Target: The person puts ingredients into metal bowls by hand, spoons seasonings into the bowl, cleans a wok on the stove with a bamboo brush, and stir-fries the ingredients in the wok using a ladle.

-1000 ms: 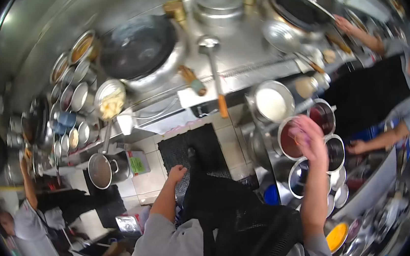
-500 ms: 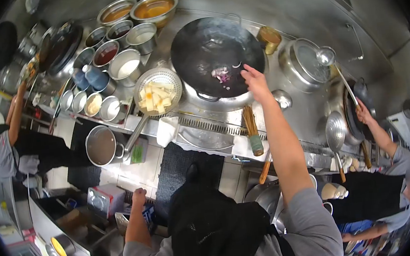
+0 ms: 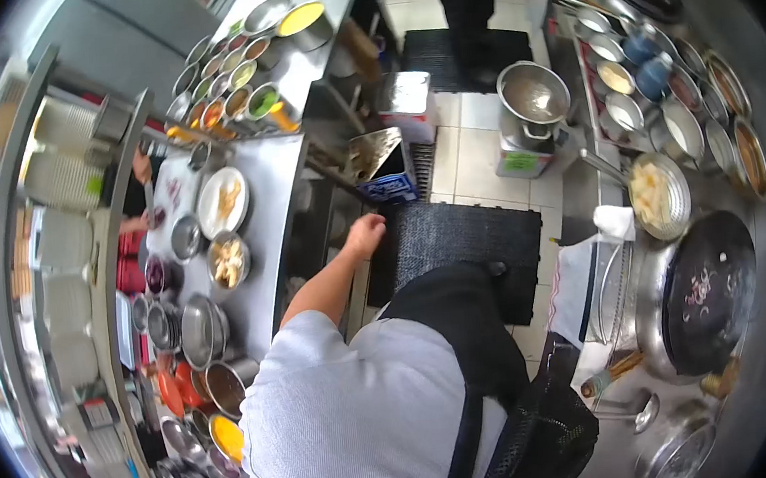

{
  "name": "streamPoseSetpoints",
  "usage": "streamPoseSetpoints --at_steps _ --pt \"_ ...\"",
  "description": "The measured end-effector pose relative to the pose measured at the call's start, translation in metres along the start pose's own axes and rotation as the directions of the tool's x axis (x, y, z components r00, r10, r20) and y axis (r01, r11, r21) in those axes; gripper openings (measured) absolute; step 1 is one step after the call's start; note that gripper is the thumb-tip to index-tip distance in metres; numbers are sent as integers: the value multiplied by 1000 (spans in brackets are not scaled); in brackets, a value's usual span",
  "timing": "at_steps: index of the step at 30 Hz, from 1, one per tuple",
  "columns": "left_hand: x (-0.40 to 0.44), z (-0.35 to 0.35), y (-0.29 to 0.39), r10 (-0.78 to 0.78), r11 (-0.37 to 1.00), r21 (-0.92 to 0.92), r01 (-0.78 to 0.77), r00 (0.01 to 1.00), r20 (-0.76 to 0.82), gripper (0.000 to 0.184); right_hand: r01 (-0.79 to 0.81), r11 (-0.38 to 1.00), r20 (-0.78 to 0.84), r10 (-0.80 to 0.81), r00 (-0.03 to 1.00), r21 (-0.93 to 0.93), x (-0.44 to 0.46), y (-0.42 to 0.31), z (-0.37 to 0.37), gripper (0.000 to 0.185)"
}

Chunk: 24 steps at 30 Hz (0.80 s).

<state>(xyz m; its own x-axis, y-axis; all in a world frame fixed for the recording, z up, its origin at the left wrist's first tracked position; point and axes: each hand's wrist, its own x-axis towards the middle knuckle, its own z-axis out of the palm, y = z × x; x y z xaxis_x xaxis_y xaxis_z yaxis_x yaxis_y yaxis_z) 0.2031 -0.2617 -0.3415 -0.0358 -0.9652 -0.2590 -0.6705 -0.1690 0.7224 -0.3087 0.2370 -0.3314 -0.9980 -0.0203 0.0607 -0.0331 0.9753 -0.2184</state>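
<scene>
My left hand (image 3: 366, 237) hangs over the walkway beside the left counter's edge, its fingers curled in and nothing visible in them. My right hand is out of view, behind my body. On the stove at right sits a black wok (image 3: 701, 337) with chopped purple onion (image 3: 703, 289) in it. Next to the wok, a perforated strainer (image 3: 675, 202) holds pale yellow-white strips (image 3: 649, 195). Over on the left counter (image 3: 261, 214) stand a white plate (image 3: 242, 211) with light brown pieces and a steel bowl (image 3: 218, 275) of pale chunks.
A large pot (image 3: 532, 95) stands on a box in the walkway. A black rubber mat (image 3: 465, 231) covers the floor. Across the left counter, another person's hand (image 3: 142, 166) is at a cutting board (image 3: 176, 180). Someone stands on the far mat (image 3: 430, 55).
My body and view have turned left, away from the stove. My right hand, earlier open over the wok, has left view. The left counter now shows fully.
</scene>
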Motion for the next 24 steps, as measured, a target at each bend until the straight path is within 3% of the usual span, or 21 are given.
streamPoseSetpoints --at_steps 2,3,6,7,9,12,13,16,18,19,20,21,22,23,24 --pt "-7 -37 -27 -98 990 -126 70 967 -236 23 10 1000 -2 -10 1000 8 20 -12 -8 68" --pt "-8 -55 -34 -229 896 -435 88 931 -283 18 12 1000 -12 -11 1000 18 30 -12 -10 67" --pt "-31 -113 -8 -421 723 -686 -78 738 -528 15 8 1000 -34 -8 999 21 58 -7 -17 66" --pt "-27 -124 -23 -516 668 -727 -161 605 -607 23 12 1000 -48 -10 999 24 65 -6 -22 66" --pt "-38 -150 -33 -772 395 -845 -360 368 -518 39 22 999 -78 -20 997 32 78 2 -30 65" --pt "-71 -187 -33 -955 249 -804 -540 4 -298 57 26 997 -141 -17 990 67 94 12 -51 64" --pt "-78 -194 -59 -970 199 -758 -621 -12 -244 54 31 997 -164 -19 986 73 97 20 -58 64" --pt "-115 -194 -121 -903 220 -823 -524 210 -375 53 80 980 -229 -37 973 183 100 40 -71 63" --pt "-135 -191 -148 -810 307 -880 -362 387 -441 53 -253 687 199 160 967 681 47 -73 -162 58" --pt "-144 -193 -154 -762 366 -888 -279 457 -458 52 -133 734 114 76 991 666 74 -47 -147 58" --pt "-144 -198 -163 -716 438 -876 -200 512 -475 52 -149 771 129 87 988 619 107 -20 -129 55" --pt "-142 -192 -159 -668 516 -847 -126 560 -490 52 -3 821 52 -33 998 571 126 -18 -125 56" --pt "-140 -193 -158 -619 574 -817 -58 622 -479 52 25 871 -50 0 999 490 129 -43 -137 56" --pt "-136 -192 -147 -565 676 -734 60 682 -465 49 160 920 -108 -129 986 357 157 -27 -121 56" --pt "-133 -179 -136 -447 675 -738 -7 792 -416 52 108 943 -46 -98 994 314 177 -29 -117 58"
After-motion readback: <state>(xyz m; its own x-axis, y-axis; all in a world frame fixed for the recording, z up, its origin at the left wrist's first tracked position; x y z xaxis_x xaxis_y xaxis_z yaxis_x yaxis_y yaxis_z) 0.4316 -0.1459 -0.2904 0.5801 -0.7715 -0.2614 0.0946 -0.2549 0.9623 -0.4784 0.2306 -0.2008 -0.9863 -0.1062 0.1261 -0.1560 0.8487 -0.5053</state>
